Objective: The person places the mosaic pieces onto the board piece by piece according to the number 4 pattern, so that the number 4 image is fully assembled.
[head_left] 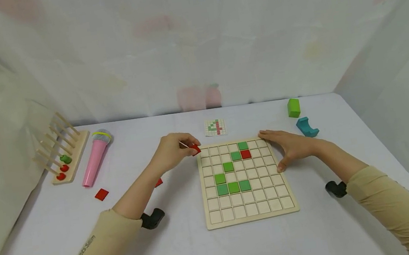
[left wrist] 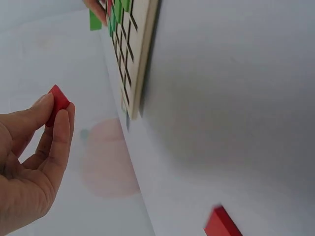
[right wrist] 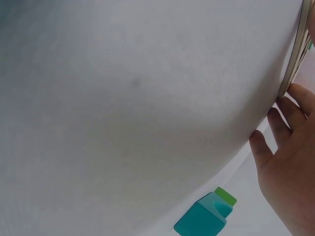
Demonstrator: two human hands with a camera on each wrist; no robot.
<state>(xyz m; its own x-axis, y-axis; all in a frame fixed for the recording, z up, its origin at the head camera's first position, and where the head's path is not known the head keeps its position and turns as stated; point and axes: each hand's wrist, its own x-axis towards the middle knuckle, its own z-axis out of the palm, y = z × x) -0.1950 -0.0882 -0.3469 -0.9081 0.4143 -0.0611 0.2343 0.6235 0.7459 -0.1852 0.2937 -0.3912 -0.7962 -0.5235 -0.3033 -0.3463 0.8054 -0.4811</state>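
Note:
In the head view my left hand (head_left: 174,151) is raised just off the far left corner of a wooden grid board (head_left: 214,225). It pinches a red square tile (left wrist: 58,104) between thumb and fingertips. My right hand (head_left: 289,144) rests along the board's right edge, fingers extended at the far corner and thumb lower on the side. Several green tiles (head_left: 233,187) sit in the board's squares, running diagonally and then in a short row. One red tile (head_left: 245,154) lies beside the upper green ones. Behind the board is a small pattern card (head_left: 215,127) with green and red squares.
Loose red tiles (head_left: 102,194) lie to the left, one partly hidden by my left forearm. Farther left are a pink toy microphone (head_left: 95,160) and a pegged wooden rack (head_left: 82,140) with small red and green pieces. A green block (head_left: 294,108) and teal arch block (head_left: 307,127) stand back right.

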